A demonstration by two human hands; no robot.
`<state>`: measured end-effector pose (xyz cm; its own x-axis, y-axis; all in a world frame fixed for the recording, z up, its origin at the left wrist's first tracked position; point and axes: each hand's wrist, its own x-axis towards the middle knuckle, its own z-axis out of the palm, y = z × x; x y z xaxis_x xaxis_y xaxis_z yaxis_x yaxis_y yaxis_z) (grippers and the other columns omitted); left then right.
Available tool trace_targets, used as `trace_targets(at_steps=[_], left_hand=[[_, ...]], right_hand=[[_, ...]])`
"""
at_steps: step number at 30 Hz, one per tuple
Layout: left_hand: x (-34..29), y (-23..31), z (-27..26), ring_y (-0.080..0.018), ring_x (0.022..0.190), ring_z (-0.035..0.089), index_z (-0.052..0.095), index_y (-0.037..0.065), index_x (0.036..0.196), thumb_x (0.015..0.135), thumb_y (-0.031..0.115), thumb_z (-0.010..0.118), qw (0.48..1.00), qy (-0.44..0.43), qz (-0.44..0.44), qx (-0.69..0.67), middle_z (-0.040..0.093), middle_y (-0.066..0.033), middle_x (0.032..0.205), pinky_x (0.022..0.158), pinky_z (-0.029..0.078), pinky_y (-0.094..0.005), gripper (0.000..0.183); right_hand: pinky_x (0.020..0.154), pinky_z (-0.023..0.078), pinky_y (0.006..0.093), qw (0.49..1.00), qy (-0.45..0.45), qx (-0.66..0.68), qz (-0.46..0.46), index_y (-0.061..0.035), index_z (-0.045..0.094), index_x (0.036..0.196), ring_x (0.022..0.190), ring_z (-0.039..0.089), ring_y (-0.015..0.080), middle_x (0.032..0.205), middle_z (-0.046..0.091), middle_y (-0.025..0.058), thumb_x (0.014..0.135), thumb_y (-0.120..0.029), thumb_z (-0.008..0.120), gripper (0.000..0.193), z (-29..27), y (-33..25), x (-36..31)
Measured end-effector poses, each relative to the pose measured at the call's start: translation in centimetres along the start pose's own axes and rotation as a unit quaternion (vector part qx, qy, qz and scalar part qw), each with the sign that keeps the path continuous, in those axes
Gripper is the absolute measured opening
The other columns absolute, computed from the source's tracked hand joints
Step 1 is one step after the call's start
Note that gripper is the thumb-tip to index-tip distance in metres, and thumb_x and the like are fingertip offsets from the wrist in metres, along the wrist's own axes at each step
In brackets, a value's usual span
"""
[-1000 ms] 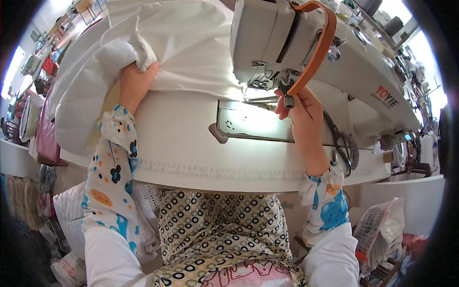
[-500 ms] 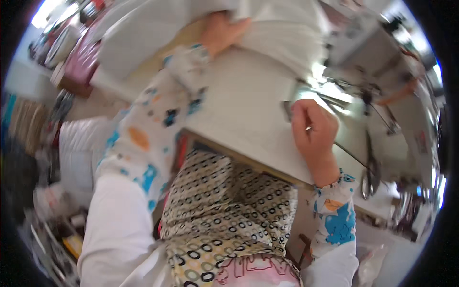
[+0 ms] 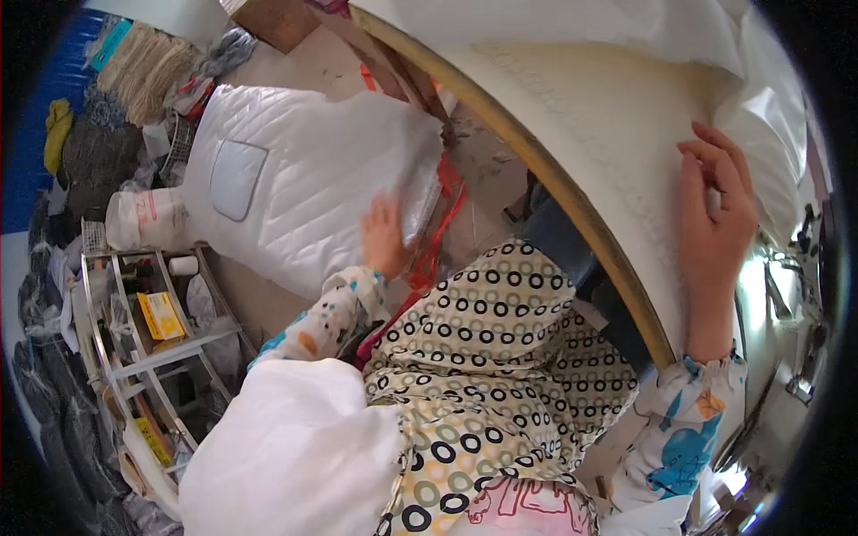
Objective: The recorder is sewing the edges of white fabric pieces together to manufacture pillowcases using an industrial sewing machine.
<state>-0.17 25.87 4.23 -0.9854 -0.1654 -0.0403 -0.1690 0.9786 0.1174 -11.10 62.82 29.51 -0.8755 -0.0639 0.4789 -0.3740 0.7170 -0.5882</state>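
My left hand is slightly blurred, its fingers stretched out over the right edge of a white quilted fabric piece. A pale pocket-like patch shows on that piece. Whether the fingertips touch the fabric, I cannot tell. At the right, my right hand rests on the white work table, fingers loosely bent and apart, nothing visible in them. Beyond it, smooth white fabric lies bunched on the table.
A metal rack holding a yellow box stands at the lower left, a white bag behind it. Red straps hang beside the quilted piece. The table's brown edge curves past my patterned apron.
The view has swung left, bringing the quilted piece and rack closer to the middle. My left hand has left the white fabric on the table. My right fingers have loosened.
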Motion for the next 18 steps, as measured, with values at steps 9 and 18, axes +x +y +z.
trace_targets(at_steps=[9,18], left_hand=[[0.3,-13.8,4.3,-0.0438,0.071,0.062,0.057,0.010,0.101,0.091,0.025,0.054,0.980,0.053,-0.178,-0.074,0.064,-0.0226,0.076,0.062,0.047,-0.0548,0.018],[-4.8,-1.3,-8.6,-0.0374,0.060,0.058,0.059,0.006,0.104,0.082,0.009,0.061,0.981,0.054,0.149,-0.114,0.056,-0.0166,0.065,0.052,0.045,-0.0457,0.022]], right_hand=[[0.071,0.047,0.0237,1.000,-0.002,-0.010,-0.004,0.0001,0.065,0.103,0.079,0.059,0.0100,0.104,0.065,0.0079,0.095,-0.004,0.054,0.014,-0.3,-0.9,-2.5],[0.089,0.050,0.0386,0.476,-0.430,0.551,0.533,-0.0104,0.044,0.139,0.109,0.057,0.0207,0.129,0.055,0.0070,0.096,-0.041,0.058,0.055,24.6,-6.1,-13.7]])
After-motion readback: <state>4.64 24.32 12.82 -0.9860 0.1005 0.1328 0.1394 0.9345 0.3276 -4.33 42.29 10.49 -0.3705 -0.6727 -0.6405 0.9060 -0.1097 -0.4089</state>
